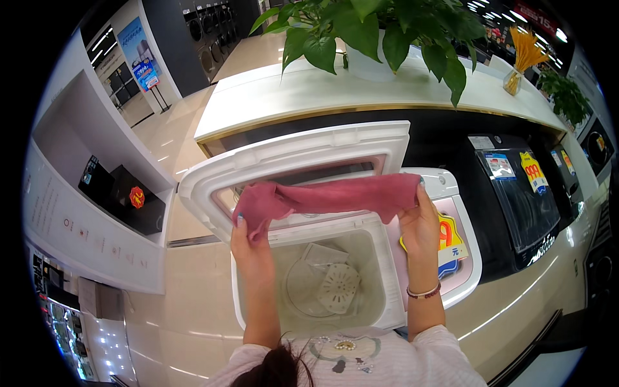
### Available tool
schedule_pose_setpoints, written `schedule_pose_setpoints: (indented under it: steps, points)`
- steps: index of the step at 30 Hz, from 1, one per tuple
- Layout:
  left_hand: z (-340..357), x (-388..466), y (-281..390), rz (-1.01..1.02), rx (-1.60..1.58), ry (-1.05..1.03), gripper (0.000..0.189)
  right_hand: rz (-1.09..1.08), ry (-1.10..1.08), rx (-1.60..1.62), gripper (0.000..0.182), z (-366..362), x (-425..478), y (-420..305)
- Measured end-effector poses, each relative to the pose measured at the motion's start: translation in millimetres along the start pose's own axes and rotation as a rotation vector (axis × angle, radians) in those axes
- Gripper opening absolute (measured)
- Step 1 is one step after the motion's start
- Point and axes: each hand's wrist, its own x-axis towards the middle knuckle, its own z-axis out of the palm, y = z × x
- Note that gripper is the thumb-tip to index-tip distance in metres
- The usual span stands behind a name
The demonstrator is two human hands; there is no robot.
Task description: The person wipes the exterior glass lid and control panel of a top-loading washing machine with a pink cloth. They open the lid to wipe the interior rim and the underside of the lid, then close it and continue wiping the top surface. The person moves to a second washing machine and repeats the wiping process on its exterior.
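A dark pink cloth point(333, 194) is stretched between my two hands, above a white twin-tub washing machine point(237, 290). My left hand point(251, 246) pinches its left end, which is bunched and hangs down a little. At the other end, my right hand point(420, 222) grips a corner between thumb and fingers. Behind the cloth the machine's white lid point(300, 140) stands raised. Below lies the uncovered wash tub point(372, 271), with a perforated white disc point(340, 288) and a clear plastic packet in it. Beside the tub, partly behind my right forearm, is a pink-tinted cover with a price tag.
A white counter point(271, 96) with a potted plant point(377, 29) runs behind the machine. At the right stands a dark top-loading washing machine point(517, 193) with price stickers. A white display shelf point(154, 261) holding black boxes is at the left.
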Motion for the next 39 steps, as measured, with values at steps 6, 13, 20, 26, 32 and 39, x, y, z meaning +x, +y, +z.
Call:
schedule_pose_setpoints:
  steps: [6,13,20,26,32,39]
  points:
    - [14,-12,-16,0.078,0.656,-0.104,0.035,0.181,0.034,0.249,0.023,14,17,12]
    - [43,-3,-44,0.725,0.983,-0.45,0.035,0.009,0.078,0.297,0.02,28,16,9]
    - [73,7,-89,1.021,1.226,-0.514,0.034,-0.651,0.155,-0.674,0.012,38,23,32]
    - [86,12,-94,1.072,1.235,-0.439,0.036,-1.034,-0.002,-1.179,0.009,32,42,45]
    - [80,20,-91,1.13,1.241,-0.412,0.036,-1.155,-0.053,-1.256,0.008,36,45,47]
    - [67,30,-83,1.144,1.258,-0.294,0.034,-1.253,-0.193,-1.286,0.011,45,40,64]
